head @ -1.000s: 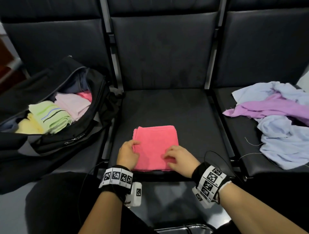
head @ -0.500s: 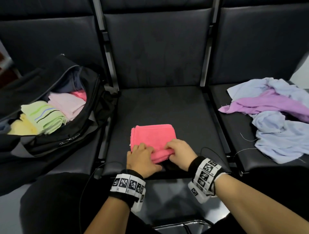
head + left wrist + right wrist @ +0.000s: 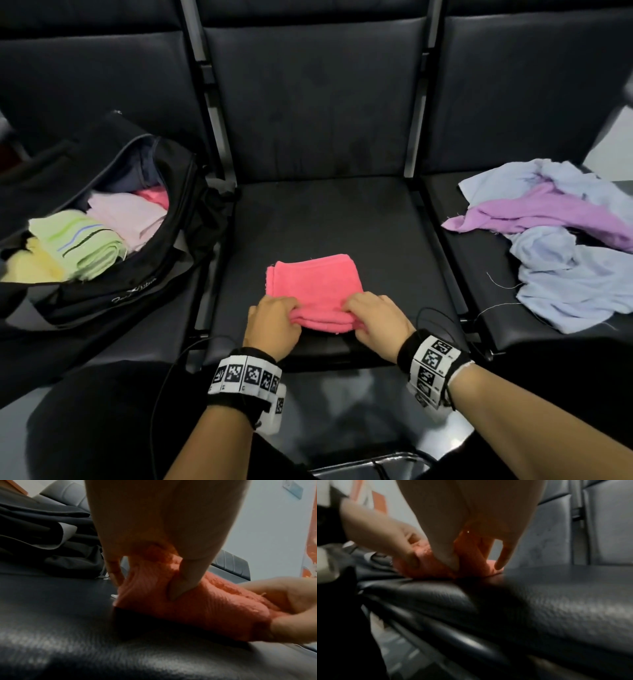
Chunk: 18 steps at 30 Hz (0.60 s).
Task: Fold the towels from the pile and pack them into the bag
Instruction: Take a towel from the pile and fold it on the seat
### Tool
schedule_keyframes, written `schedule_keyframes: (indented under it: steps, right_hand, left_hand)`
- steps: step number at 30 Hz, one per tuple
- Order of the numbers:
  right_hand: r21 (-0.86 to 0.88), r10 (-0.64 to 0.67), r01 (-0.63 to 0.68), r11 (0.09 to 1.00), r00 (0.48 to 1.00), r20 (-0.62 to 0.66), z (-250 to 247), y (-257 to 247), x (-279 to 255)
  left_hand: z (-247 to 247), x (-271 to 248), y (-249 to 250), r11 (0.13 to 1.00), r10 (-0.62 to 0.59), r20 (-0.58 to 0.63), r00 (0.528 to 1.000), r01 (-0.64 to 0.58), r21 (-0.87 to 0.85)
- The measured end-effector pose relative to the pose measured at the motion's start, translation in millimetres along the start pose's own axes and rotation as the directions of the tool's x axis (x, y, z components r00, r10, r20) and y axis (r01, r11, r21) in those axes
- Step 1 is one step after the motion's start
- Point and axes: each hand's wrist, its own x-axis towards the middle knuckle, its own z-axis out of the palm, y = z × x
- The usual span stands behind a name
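- At the centre of the head view, we are working a folded pink towel (image 3: 313, 286) lying on the middle seat (image 3: 342, 219) of a row of dark padded chairs, with its near edge close to the seat's front lip.
- We are judging this towel to be light, soft and limp; being terry, it is probably gripping itself enough for the layers to hold together, yet sagging wherever it is left unsupported.
- We are reckoning the best hold to be at the two near corners, pinching through all the layers at once, or else sliding the fingers under the whole bundle so the fold is not falling open on the way to the bag.
- Our left hand (image 3: 274, 323) is curling over the near left corner, thumb pressing into the cloth in the left wrist view and fingers tucked around the edge, so it is pinching the towel.
- Our right hand (image 3: 378, 322) is doing likewise at the near right corner, thumb on top and fingers bent around the folded edge.
- At the left of the frame, the open black bag (image 3: 137, 274) is sitting on the neighbouring seat, already holding folded towels in green, yellow and pale pink.
- At the right of the frame, the pile (image 3: 561, 246) of unfolded lilac and pale blue towels is waiting on the third seat.
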Motion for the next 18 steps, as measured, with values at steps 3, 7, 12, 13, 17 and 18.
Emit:
schedule_keyframes:
  steps: [3, 7, 12, 13, 17, 18]
  right_hand:
    - [0.331, 0.118, -0.090, 0.939, 0.991, -0.065, -8.8, 5.4, 4.4]
    - [0.499, 0.221, -0.118, 0.859, 0.963, -0.153, -18.5, 14.3, 8.8]
    - [0.575, 0.292, -0.128, 0.808, 0.935, -0.203, -17.9, 27.9, 9.7]
    - [0.593, 0.304, -0.128, 0.795, 0.930, -0.206, -17.1, 30.0, 9.7]
    - [0.627, 0.338, -0.138, 0.767, 0.917, -0.212, -14.3, 36.5, 14.2]
    - [0.629, 0.348, -0.144, 0.764, 0.913, -0.214, -13.9, 37.8, 16.2]
  left_hand:
    - [-1.9, 0.7, -8.2, 1.000, -0.022, 0.016, 1.000, 0.022, -0.009]
    - [-10.7, 3.0, -12.6, 0.945, -0.093, -0.033, 0.995, 0.078, -0.317]
    - [-15.3, 5.5, -15.6, 0.844, -0.094, -0.052, 0.994, 0.052, -0.534]
    - [-14.9, 5.8, -15.0, 0.844, -0.090, -0.054, 0.994, 0.047, -0.534]
    - [-12.5, 10.5, -11.6, 0.845, -0.087, -0.091, 0.992, 0.025, -0.535]
    - [-11.6, 12.0, -11.2, 0.843, -0.094, -0.098, 0.991, 0.027, -0.537]
